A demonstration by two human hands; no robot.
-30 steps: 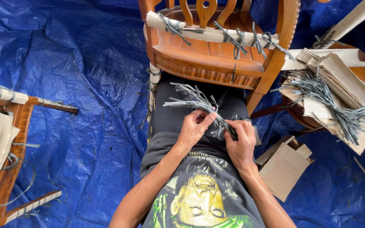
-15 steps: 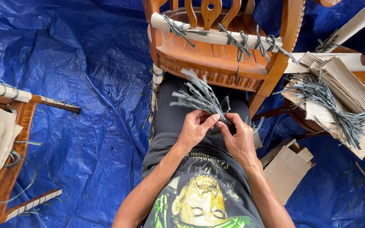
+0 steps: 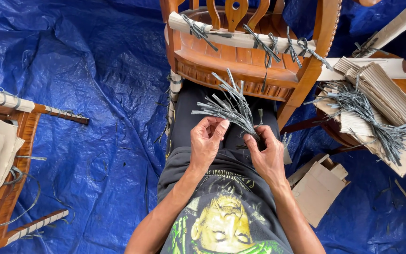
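Observation:
A bundle of grey plastic strips (image 3: 229, 106) fans out over my lap, its gathered end pinched in my right hand (image 3: 266, 155). My left hand (image 3: 206, 141) touches the loose strips at the bundle's left side, fingertips curled around a few of them. Right in front of my knees stands a wooden chair (image 3: 240, 66) lying close, with cardboard padding (image 3: 240, 40) tied onto its rail by several grey strips.
A blue tarp (image 3: 95, 84) covers the floor. Another wrapped wooden chair frame (image 3: 10, 155) lies at the left. A stack of cardboard sheets (image 3: 381, 94) with more grey strips (image 3: 367, 113) sits on a round table at the right. A folded cardboard piece (image 3: 318, 188) lies by my right thigh.
The bundle of strips has been lifted and turned a little, its fan now pointing up toward the chair. Both hands stayed on my lap, fingers shifting along the strips.

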